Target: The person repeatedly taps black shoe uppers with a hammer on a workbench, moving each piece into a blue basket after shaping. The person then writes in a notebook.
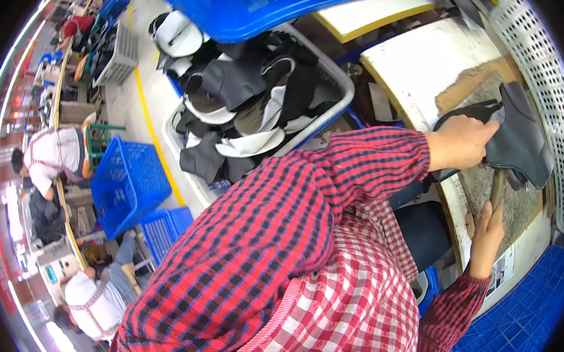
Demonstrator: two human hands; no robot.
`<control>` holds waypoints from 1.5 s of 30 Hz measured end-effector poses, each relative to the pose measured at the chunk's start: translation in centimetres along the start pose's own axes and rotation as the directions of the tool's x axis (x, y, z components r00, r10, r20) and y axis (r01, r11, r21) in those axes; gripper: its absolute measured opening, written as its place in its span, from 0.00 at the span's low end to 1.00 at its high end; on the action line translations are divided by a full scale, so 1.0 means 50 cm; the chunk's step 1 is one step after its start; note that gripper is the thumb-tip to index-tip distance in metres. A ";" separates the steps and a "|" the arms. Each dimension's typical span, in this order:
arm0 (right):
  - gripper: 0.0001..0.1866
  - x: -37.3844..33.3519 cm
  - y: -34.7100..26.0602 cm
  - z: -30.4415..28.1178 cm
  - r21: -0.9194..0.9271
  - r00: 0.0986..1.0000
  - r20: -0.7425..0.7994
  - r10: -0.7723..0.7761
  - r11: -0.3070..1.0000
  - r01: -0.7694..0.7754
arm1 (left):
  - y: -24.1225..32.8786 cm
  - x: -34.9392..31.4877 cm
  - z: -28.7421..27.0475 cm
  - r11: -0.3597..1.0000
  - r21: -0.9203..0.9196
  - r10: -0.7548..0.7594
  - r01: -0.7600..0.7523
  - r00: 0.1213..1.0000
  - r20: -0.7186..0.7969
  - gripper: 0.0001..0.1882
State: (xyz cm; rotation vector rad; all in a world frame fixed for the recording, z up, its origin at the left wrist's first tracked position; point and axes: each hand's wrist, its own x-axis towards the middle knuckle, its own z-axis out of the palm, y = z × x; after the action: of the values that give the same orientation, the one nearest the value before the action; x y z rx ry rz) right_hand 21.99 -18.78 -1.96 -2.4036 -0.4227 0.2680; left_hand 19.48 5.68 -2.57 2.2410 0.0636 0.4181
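My left hand (464, 142) is closed on the edge of a black shoe upper (519, 139), its index finger stretched along the material. The upper stands over a worn grey pad (520, 210) on the workbench. Below it, my right hand (486, 238) grips a slim brownish tool handle (496, 189). The tool's far end disappears behind the upper, so its kind cannot be told. Another dark piece (468, 113) lies just beyond my left hand.
A grey-white crate (347, 88) full of black and white shoe uppers stands beside my left arm, under a blue tray (247, 23). White perforated basket (536, 51) borders the bench (410, 52). Blue crates (127, 182) and other people (54, 151) are at the far left.
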 end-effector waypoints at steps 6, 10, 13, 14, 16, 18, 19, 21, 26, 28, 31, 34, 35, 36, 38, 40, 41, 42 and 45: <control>0.23 -0.156 -0.147 -0.034 0.064 0.951 0.301 -0.066 0.997 0.049 | -0.063 -0.328 -0.324 0.968 0.157 -0.118 0.198 0.904 -0.410 0.31; 0.23 -0.169 -0.201 -0.007 -0.058 0.929 0.272 -0.251 0.959 0.276 | -0.064 -0.616 -0.555 0.826 0.271 -0.069 0.494 0.566 -0.821 0.19; 0.26 -0.159 -0.231 0.011 -0.174 0.923 0.345 -0.170 0.955 0.241 | -0.125 -0.778 -0.673 0.728 0.283 0.159 0.624 0.248 -0.956 0.22; 0.25 -0.159 -0.241 0.017 -0.127 0.890 0.387 -0.241 0.942 0.310 | -0.161 -0.835 -0.706 0.736 0.221 0.115 0.641 0.203 -0.972 0.23; 0.23 -0.162 -0.254 0.022 -0.083 0.862 0.402 -0.309 0.925 0.370 | -0.270 -0.956 -0.734 0.518 0.304 0.182 0.799 0.244 -0.952 0.23; 0.20 -0.168 -0.261 0.023 -0.139 0.835 0.411 -0.366 0.880 0.455 | -0.425 -1.075 -0.715 0.277 0.143 -0.183 0.950 0.198 -0.963 0.32; 0.19 -0.170 -0.261 0.022 -0.156 0.811 0.408 -0.420 0.843 0.515 | -0.513 -1.132 -0.692 0.111 0.094 -0.442 0.989 0.134 -0.887 0.31; 0.18 -0.179 -0.262 0.016 -0.219 0.794 0.431 -0.429 0.804 0.553 | -0.681 -1.234 -0.630 0.033 0.642 -0.837 0.766 0.372 -0.401 0.26; 0.12 -0.191 -0.250 -0.014 -0.244 0.864 0.359 -0.353 0.858 0.452 | -0.849 -1.248 -0.599 -0.116 0.541 -0.803 0.833 0.242 -0.544 0.24; 0.12 -0.197 -0.243 -0.033 -0.180 0.878 0.338 -0.338 0.893 0.413 | -0.762 -1.149 -0.659 -0.205 0.535 -0.710 0.819 0.252 -0.658 0.23; 0.15 -0.190 -0.232 -0.046 -0.182 0.901 0.302 -0.313 0.908 0.377 | -0.542 -0.913 -0.739 -0.096 0.671 -0.912 0.736 0.206 -0.356 0.20; 0.17 -0.163 -0.231 -0.033 -0.144 0.924 0.281 -0.260 0.940 0.309 | -0.323 -0.667 -0.745 0.696 -0.185 -0.695 0.693 0.716 0.069 0.21; 0.17 -0.156 -0.231 -0.031 -0.141 0.931 0.284 -0.229 0.951 0.277 | -0.272 -0.587 -0.738 0.745 -0.304 -0.614 0.594 0.789 0.037 0.20; 0.17 -0.142 -0.230 -0.021 -0.189 0.950 0.283 -0.129 0.964 0.187 | -0.242 -0.507 -0.734 0.786 -0.449 -0.485 0.426 0.874 -0.020 0.19; 0.16 -0.132 -0.230 -0.016 -0.067 0.942 0.221 -0.252 0.960 0.273 | -0.250 -0.331 -0.762 0.964 -0.222 -0.229 0.145 0.877 -0.423 0.17; 0.15 -0.131 -0.225 -0.019 -0.140 0.955 0.244 -0.168 0.968 0.206 | -0.299 -0.181 -0.802 0.991 0.019 -0.074 0.134 0.656 -0.751 0.21; 0.14 -0.135 -0.221 -0.026 -0.121 0.952 0.249 -0.179 0.969 0.214 | -0.329 -0.121 -0.820 0.967 -0.120 -0.230 0.226 0.559 -0.797 0.23; 0.13 -0.138 -0.215 -0.033 -0.099 0.945 0.233 -0.230 0.961 0.258 | -0.349 -0.064 -0.836 0.900 -0.298 -0.417 0.317 0.426 -0.803 0.25; 0.14 -0.146 -0.188 -0.062 -0.011 0.954 0.222 -0.204 0.977 0.211 | -0.316 0.019 -0.812 0.802 -0.509 -0.546 0.313 0.728 -0.413 0.21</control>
State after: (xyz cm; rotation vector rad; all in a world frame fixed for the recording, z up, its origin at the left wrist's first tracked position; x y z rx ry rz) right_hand 14.00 -16.49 7.11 -2.3476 -0.7818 0.4362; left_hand 8.94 46.04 10.00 1.5558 0.7383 0.7185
